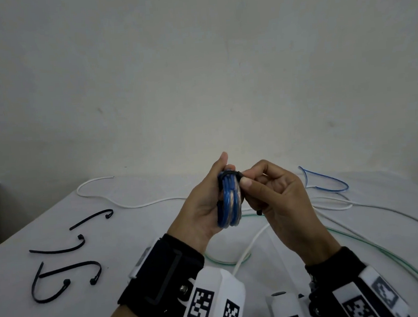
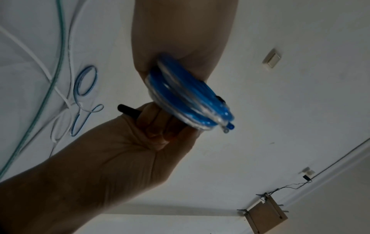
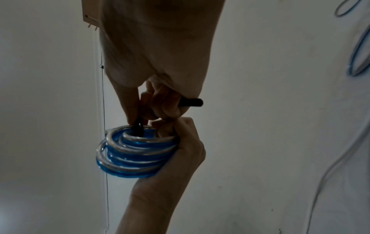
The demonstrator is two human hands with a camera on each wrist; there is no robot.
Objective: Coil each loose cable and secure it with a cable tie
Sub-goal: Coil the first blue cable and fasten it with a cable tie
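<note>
I see left hand [image 1: 201, 208] gripping blue cable coil [image 1: 228, 201] above desk [image 1: 124, 238] | right hand [image 1: 277, 198] pinching black cable tie [image 1: 231, 173] at coil top | risk: loosened grip springs loops apart; tie slips before locking.

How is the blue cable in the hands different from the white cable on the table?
The blue cable is wound into a tight coil; the white cable sprawls loose. The blue cable is held up by the left hand, while the white one lies on the table. The right hand pinches a black tie round the blue cable; the white one has none. Both are thin and bendy.
</note>
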